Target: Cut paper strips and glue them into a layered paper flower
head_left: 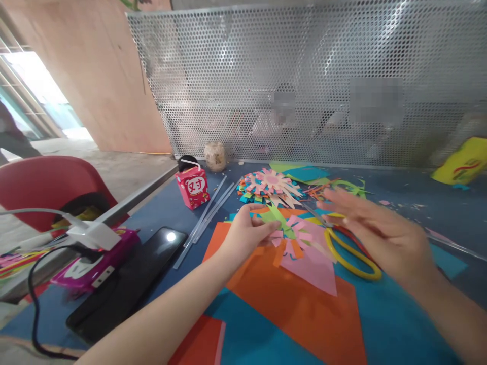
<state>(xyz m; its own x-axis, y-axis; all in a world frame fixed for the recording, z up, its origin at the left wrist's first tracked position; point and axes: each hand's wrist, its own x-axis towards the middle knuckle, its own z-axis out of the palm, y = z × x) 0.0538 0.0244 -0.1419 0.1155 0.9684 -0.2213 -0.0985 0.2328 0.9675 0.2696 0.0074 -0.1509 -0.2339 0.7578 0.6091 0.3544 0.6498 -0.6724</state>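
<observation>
My left hand [253, 228] pinches a small layered paper flower [291, 235] of green, pink and orange strips. It is above a pink sheet [314, 263] that lies on an orange sheet [292, 304]. Right of the flower, my right hand [384, 233] is raised with its fingers stretched out and nothing visible in them; it is a little blurred by motion. Scissors with yellow and red handles [352, 263] lie between the flower and my right hand. Behind my hands sits a pile of fringed paper flowers [270, 182], a pink one on top.
On the left are a phone [129, 284], a purple box [102, 263] with a white charger [93, 234], clear sticks [205, 218] and a pink drink carton [193, 187]. A perforated metal panel [304, 61] stands behind, with a yellow packet [460, 162] at right.
</observation>
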